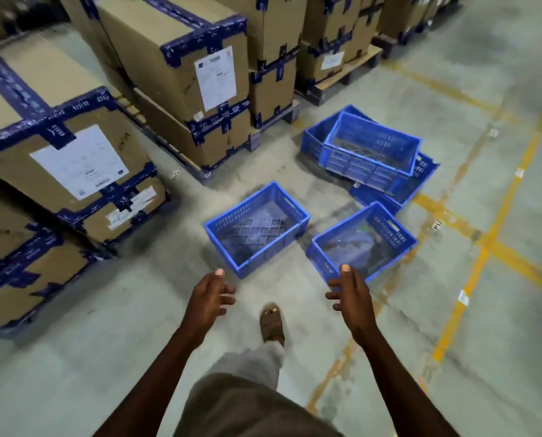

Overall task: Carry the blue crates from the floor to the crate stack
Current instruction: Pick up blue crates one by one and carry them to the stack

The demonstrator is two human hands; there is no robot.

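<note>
Two blue slotted crates stand on the concrete floor just ahead of me: one (257,227) in the middle and one (362,241) to its right. Farther back, a tilted blue crate (372,152) rests on other blue crates (313,140) in a loose pile. My left hand (208,298) is stretched forward, fingers apart, holding nothing, just short of the middle crate's near corner. My right hand (350,294) is likewise open and empty, its fingertips over the near rim of the right crate.
Tall cardboard boxes with blue tape (74,159) sit on pallets at the left and along the back (197,80). Yellow floor lines (490,241) cross at the right. My sandalled foot (272,323) is on the floor between my arms.
</note>
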